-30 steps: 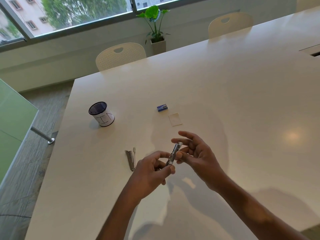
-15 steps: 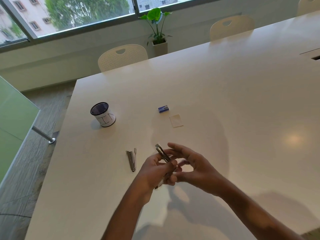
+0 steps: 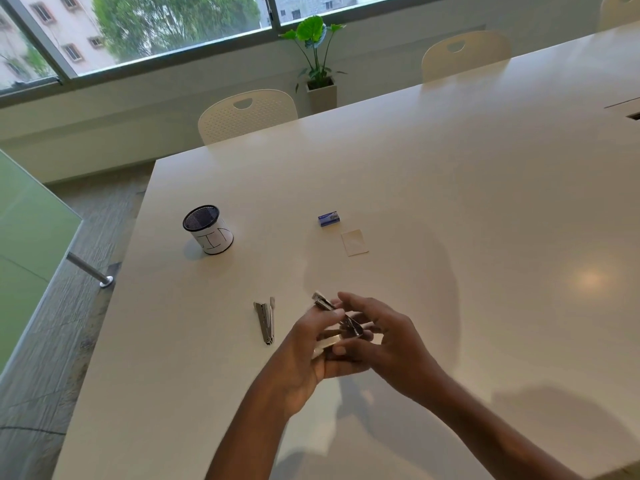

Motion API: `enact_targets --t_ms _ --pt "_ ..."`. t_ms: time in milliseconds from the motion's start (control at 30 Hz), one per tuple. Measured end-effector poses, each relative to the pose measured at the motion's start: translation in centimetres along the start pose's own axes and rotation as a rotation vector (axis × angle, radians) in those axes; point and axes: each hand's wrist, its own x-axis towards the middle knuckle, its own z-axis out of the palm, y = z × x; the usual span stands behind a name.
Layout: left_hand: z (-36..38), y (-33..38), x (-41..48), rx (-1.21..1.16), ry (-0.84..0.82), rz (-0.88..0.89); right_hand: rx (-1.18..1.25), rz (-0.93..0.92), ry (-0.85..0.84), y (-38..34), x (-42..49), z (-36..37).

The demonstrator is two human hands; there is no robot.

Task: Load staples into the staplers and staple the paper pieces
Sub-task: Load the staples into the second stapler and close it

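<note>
Both hands meet over the near middle of the white table (image 3: 450, 202) around a small metal stapler (image 3: 323, 303), whose top end pokes up and to the left. My left hand (image 3: 308, 351) grips its lower part, where a pale part shows under the fingers. My right hand (image 3: 384, 341) pinches the stapler from the right. A second metal stapler (image 3: 266, 322) lies flat to the left of my hands. A small blue staple box (image 3: 329, 218) and a pale square piece of paper (image 3: 354, 242) lie farther back.
A black mesh cup with a white paper label (image 3: 209, 229) stands at the left of the table. Cream chairs (image 3: 246, 114) line the far edge, with a potted plant (image 3: 318, 60) by the window. The table's left edge drops to a grey floor.
The stapler swung from upright between my fingertips to tilted with its top end up and to the left. Both hands closed in around it and dropped slightly toward me.
</note>
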Motion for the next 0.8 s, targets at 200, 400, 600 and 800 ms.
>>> enact_targets --t_ms 200,400,600,800 --pt "-1.3 0.2 -0.4 -0.039 -0.139 -0.041 0.040 -0.043 0.074 0.3 0.1 -0.2" --pt "-0.3 -1.6 -0.1 0.284 0.256 0.283 0.167 -0.013 0.110 0.3 0.3 -0.3" --pt "0.3 -2.7 0.6 0.293 0.477 0.482 0.362 0.062 0.108 -0.3 -0.1 0.5" --pt "0.8 -3.0 0.6 0.330 0.549 0.558 0.388 0.061 0.139 -0.5 -0.1 0.9"
